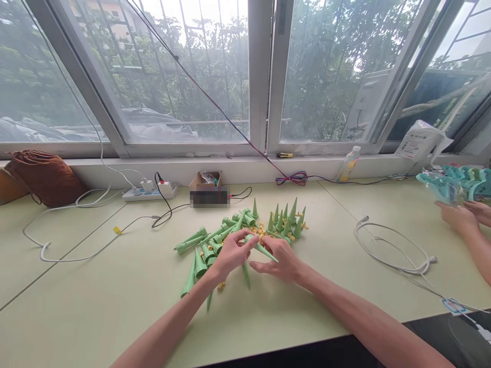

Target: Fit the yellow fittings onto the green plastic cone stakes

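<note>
Between the fingers of my left hand is a green cone-shaped spike, its tip pointing down to the right. My right hand is beside it, fingers bent at a small yellow piece near the spike's wide end. A heap of loose green spikes lies to the left, partly under my left hand. Small yellow pieces are scattered behind my hands. Several green spikes with yellow pieces stand upright behind my right hand.
Coiled white cable lies at the right, near another person's hands and turquoise items. Along the window side are a power strip, a small box, a bottle and a brown bag.
</note>
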Tool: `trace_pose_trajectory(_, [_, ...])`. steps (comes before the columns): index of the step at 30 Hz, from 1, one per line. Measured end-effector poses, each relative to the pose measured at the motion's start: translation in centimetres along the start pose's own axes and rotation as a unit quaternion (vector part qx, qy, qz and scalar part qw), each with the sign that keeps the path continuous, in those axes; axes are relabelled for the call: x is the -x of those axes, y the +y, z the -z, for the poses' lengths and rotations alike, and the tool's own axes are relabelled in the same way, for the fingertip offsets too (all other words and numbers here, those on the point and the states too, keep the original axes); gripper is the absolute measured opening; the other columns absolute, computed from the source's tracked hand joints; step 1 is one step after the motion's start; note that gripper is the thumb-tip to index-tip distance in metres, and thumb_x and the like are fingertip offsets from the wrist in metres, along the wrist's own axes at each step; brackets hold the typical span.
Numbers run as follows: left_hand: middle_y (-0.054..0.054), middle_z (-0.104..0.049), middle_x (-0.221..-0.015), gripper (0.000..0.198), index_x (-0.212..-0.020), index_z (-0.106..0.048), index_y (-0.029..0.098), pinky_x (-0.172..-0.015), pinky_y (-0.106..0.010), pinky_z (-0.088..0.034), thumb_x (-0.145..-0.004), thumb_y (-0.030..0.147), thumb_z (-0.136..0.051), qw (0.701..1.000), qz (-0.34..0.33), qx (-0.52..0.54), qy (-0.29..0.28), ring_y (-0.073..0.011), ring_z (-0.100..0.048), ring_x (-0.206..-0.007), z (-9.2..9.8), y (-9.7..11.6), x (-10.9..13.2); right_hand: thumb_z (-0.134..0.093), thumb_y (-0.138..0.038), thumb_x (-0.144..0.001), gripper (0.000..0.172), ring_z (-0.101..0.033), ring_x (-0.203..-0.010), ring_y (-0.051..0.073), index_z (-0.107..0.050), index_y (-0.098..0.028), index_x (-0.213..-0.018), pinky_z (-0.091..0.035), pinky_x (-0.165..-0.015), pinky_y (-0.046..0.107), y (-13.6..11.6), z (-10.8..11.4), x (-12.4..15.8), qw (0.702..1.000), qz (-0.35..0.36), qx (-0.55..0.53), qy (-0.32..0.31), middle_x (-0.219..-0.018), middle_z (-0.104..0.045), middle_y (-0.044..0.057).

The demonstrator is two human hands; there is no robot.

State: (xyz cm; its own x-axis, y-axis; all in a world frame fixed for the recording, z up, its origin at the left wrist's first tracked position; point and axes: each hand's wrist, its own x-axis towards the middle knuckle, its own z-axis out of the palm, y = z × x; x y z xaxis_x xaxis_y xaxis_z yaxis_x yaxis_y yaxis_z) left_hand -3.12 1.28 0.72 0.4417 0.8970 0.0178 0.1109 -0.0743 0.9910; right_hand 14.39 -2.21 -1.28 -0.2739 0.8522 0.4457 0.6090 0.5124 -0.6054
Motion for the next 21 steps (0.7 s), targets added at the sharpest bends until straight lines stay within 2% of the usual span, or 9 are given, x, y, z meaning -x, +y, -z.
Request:
trace_pose_trajectory(6, [0.005, -0.045, -0.057, 0.035, -0.089, -0.064, 0.016, -0.041, -0.020, -0.026, -0.083, 0.051, -0.066, 0.997, -0.050, -0.058, 0.021, -0.0064, -0.033, -0.045, -0.05, 0.12, 0.14, -0.063, -0.039, -0.078, 0.037, -0.030, -0.051, 0.009, -0.031, -0.023, -0.070, -0.023, -0.050, 0.024, -0.21, 0.12, 0.08, 1.000, 0.009, 0.007, -0.003, -0.060, -0.033, -0.007])
trace_pose_trajectory(12, [-0.001, -0.059, -0.073, 0.033, -0.089, -0.067, 0.016, -0.043, -0.021, -0.029, -0.083, 0.048, -0.066, 0.993, -0.078, -0.084, 0.031, -0.0082, -0.041, -0.049, -0.13, 0.61, 0.34, -0.055, -0.036, -0.088, 0.031, -0.031, -0.049, 0.010, -0.033, -0.022, -0.071, -0.026, -0.052, 0.025, -0.09, 0.16, 0.14, 1.000, 0.026, -0.006, -0.002, -0.059, -0.034, -0.006])
trace_pose_trajectory(21, [0.001, -0.056, -0.068, 0.030, -0.090, -0.068, 0.017, -0.043, -0.021, -0.030, -0.083, 0.045, -0.067, 0.992, -0.085, -0.086, 0.032, -0.0085, -0.041, -0.049, -0.15, 0.59, 0.36, -0.052, -0.038, -0.090, 0.030, -0.030, -0.050, 0.010, -0.035, -0.022, -0.072, -0.026, -0.052, 0.025, -0.08, 0.34, 0.18, 0.999, 0.025, -0.021, -0.011, -0.060, -0.033, -0.006])
